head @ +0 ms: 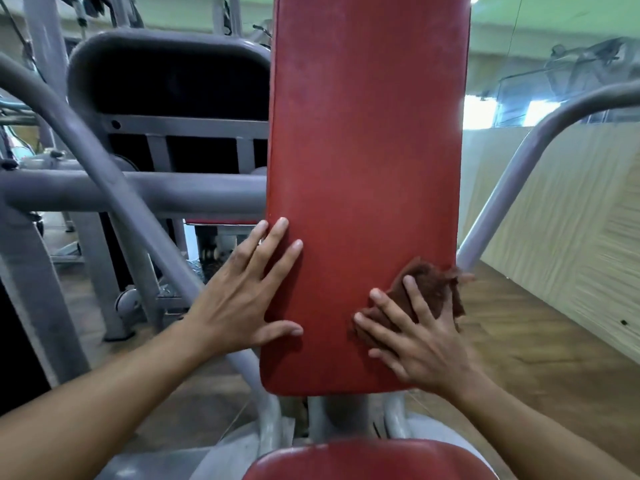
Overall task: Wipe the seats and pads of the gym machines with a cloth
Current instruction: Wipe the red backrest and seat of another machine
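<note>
Two hands on one red back pad point(367, 150).
Low on its right side, the right hand point(420, 348) presses a dark red cloth point(431, 289) with spread fingers; the left hand point(242, 299) lies flat, fingers straight, on its left edge. Below sits the red seat point(367, 460), grey frame point(138, 192) around.

A tall red back pad point(367, 161) is set upright at centre. A dark red, crumpled cloth point(431, 289) is pressed against its lower right edge. A red seat point(363, 460) is seen nearest, below.
</note>
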Demonstrator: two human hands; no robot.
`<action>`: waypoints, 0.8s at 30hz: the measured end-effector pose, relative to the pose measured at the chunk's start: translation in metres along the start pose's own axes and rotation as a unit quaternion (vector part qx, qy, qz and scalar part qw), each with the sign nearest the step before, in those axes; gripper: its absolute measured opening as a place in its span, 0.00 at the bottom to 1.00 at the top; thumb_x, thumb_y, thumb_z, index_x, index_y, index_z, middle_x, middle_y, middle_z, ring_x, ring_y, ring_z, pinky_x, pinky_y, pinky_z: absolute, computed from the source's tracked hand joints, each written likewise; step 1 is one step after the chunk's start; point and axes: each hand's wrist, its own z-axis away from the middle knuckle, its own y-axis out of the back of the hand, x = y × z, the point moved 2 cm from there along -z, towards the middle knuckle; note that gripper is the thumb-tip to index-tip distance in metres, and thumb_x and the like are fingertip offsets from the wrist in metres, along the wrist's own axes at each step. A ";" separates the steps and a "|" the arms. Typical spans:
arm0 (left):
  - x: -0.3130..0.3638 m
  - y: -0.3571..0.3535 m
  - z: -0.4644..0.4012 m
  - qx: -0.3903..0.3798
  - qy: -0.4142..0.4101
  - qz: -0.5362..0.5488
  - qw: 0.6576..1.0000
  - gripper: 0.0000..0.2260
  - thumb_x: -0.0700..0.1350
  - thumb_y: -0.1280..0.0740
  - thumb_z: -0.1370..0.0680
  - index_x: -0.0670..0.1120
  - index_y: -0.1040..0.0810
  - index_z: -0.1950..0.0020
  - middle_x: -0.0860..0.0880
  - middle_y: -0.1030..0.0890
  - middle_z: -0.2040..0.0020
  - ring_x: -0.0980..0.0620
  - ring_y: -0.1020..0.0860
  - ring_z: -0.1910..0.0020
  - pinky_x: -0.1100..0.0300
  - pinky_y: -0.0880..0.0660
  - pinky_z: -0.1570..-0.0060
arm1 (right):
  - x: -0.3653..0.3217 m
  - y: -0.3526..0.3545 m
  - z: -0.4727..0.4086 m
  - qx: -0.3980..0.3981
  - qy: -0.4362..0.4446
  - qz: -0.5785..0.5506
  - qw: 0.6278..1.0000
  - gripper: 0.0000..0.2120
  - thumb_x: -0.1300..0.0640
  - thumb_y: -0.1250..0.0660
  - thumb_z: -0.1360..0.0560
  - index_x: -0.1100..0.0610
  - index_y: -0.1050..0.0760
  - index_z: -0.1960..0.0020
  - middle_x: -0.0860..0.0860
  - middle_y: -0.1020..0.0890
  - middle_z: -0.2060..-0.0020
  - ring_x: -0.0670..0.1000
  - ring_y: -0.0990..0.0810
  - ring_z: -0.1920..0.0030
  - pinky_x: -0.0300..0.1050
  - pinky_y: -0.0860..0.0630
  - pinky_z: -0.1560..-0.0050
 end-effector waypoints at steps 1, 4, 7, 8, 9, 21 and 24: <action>-0.001 -0.001 0.005 -0.006 -0.005 -0.004 1.000 0.51 0.75 0.37 0.30 0.40 0.41 0.21 0.35 0.47 0.21 0.36 0.47 0.21 0.44 0.48 0.23 | -0.006 -0.004 0.008 -0.006 0.025 0.005 1.000 0.28 0.35 0.45 0.19 0.39 0.42 0.21 0.49 0.39 0.22 0.63 0.46 0.21 0.80 0.41 0.38; -0.005 -0.003 0.015 -0.028 -0.017 -0.017 0.999 0.51 0.75 0.37 0.29 0.39 0.44 0.20 0.35 0.48 0.20 0.36 0.48 0.21 0.42 0.47 0.23 | -0.008 0.001 -0.014 0.017 0.023 0.000 1.000 0.27 0.35 0.45 0.19 0.38 0.42 0.21 0.48 0.39 0.21 0.60 0.45 0.21 0.79 0.45 0.35; -0.011 0.001 0.012 -0.008 -0.006 -0.004 1.000 0.53 0.75 0.37 0.29 0.35 0.46 0.21 0.35 0.48 0.21 0.37 0.48 0.21 0.43 0.45 0.24 | -0.014 0.021 -0.099 0.070 -0.021 -0.021 0.997 0.26 0.35 0.46 0.19 0.39 0.39 0.22 0.47 0.39 0.21 0.60 0.43 0.21 0.80 0.47 0.33; -0.012 0.003 0.009 0.002 0.009 0.008 1.000 0.54 0.75 0.37 0.29 0.34 0.47 0.21 0.35 0.48 0.21 0.37 0.48 0.21 0.43 0.45 0.24 | -0.019 0.026 -0.126 0.076 -0.047 -0.032 0.995 0.26 0.35 0.47 0.18 0.39 0.39 0.22 0.46 0.39 0.21 0.60 0.44 0.21 0.80 0.49 0.32; -0.014 0.006 0.009 0.007 0.028 0.021 0.999 0.55 0.75 0.37 0.30 0.33 0.47 0.22 0.35 0.48 0.21 0.38 0.48 0.21 0.43 0.45 0.23 | -0.030 0.032 -0.145 0.079 -0.074 -0.051 0.993 0.26 0.35 0.47 0.18 0.40 0.39 0.22 0.46 0.40 0.21 0.60 0.46 0.21 0.80 0.50 0.32; -0.027 0.016 0.034 -0.033 0.037 0.021 0.999 0.57 0.74 0.34 0.33 0.36 0.49 0.21 0.36 0.50 0.20 0.38 0.47 0.21 0.45 0.43 0.25 | -0.065 0.028 -0.140 0.061 0.007 -0.115 0.991 0.21 0.41 0.43 0.18 0.45 0.28 0.27 0.49 0.35 0.23 0.57 0.43 0.21 0.75 0.44 0.31; -0.012 0.013 0.030 -0.040 -0.001 0.011 0.999 0.56 0.74 0.34 0.32 0.37 0.50 0.20 0.35 0.49 0.20 0.37 0.47 0.21 0.44 0.44 0.25 | -0.089 0.009 -0.081 0.034 0.094 -0.103 0.990 0.23 0.40 0.43 0.18 0.42 0.33 0.25 0.47 0.38 0.21 0.56 0.45 0.20 0.68 0.35 0.36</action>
